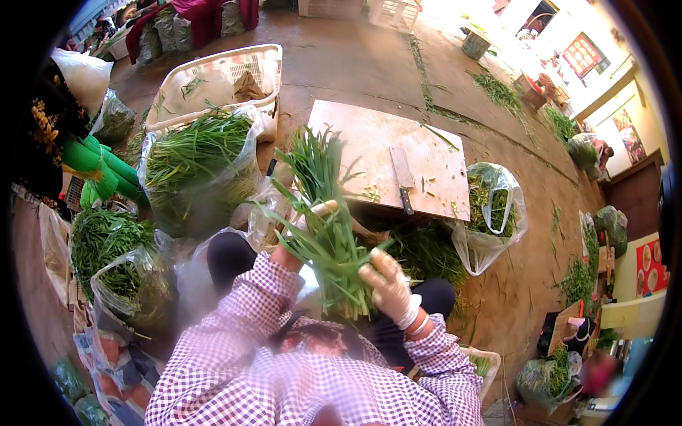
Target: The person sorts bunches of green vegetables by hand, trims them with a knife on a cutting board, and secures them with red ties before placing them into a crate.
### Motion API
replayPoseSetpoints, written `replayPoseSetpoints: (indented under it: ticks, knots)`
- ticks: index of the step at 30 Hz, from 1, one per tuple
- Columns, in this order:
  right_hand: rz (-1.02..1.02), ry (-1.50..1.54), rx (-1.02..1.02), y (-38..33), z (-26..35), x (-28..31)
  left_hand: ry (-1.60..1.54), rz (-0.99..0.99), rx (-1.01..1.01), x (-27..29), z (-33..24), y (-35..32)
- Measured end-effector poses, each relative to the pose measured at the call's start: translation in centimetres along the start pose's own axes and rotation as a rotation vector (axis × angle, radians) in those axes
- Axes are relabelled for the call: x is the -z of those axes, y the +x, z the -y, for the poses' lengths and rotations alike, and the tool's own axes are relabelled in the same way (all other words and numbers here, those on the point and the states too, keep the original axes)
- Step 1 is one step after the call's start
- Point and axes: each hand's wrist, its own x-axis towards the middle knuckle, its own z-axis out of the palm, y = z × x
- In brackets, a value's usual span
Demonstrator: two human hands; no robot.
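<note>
Leafy green bunch [332, 238], left hand [301, 221] closed round it, right hand [389, 287] half curled beside it, hold unclear

board [359, 131] open left of cleaver [403, 177], held greens [332, 238] screening left edge

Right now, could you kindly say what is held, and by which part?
The left hand holds a bundle of long, flat green leaves around its middle; whether the white-gloved right hand grips it too is unclear.
</note>
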Motion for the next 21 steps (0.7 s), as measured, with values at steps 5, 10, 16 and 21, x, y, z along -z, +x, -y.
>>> replayPoseSetpoints:
  ticks: [5, 10, 16, 21]
  knots:
    - [-0.096, 0.903, -0.660, 4.6, -5.3, 0.8, 0.009, 0.173, 0.236, -0.8, 0.0, 3.0]
    - [0.020, 1.120, -0.548, 15.8, -6.9, 2.5, 0.567, 0.115, -0.384, -4.1, 1.6, 10.1]
    - [-0.319, 0.687, -0.413, 20.9, -12.9, 3.3, 0.444, 0.302, -0.559, -6.8, 0.4, 19.4]
    - [-0.106, 0.441, -0.570, 23.1, -18.0, 0.4, -0.052, 0.360, -0.210, -2.0, 0.4, 25.0]
